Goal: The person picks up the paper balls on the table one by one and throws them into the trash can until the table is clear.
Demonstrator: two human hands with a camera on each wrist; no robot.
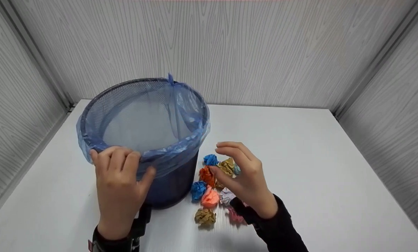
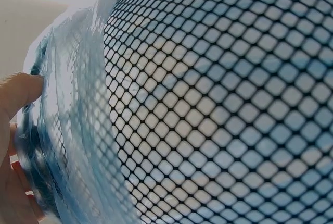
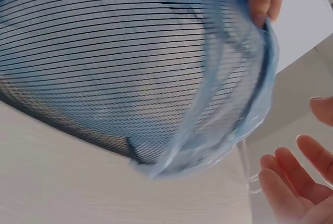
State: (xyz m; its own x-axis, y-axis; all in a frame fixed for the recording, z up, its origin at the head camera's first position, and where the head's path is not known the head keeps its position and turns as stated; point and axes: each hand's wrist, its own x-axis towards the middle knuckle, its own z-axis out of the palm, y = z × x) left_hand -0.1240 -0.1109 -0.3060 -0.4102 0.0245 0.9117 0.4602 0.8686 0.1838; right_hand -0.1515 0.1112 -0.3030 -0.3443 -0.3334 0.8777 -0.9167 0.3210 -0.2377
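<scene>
A round mesh wastebasket (image 1: 174,189), lined with a translucent blue plastic bag (image 1: 170,154), stands at the left of the table. Its bag is folded outward over the rim and has a knot at the back. My left hand (image 1: 119,178) grips the near rim through the bag, with the thumb outside the wall; the left wrist view shows that thumb (image 2: 21,91) against the plastic. My right hand (image 1: 245,175) hangs above several crumpled paper balls, fingers apart and loosely bent, holding nothing. Some balls are partly hidden beneath it.
Right of the wastebasket lie a blue paper ball (image 1: 198,190), an orange one (image 1: 207,175), a salmon-pink one (image 1: 210,198) and a brown one (image 1: 205,217), among others. White tabletop (image 1: 317,168) extends to the right. Grey wood-patterned panels (image 1: 265,52) enclose the back and sides.
</scene>
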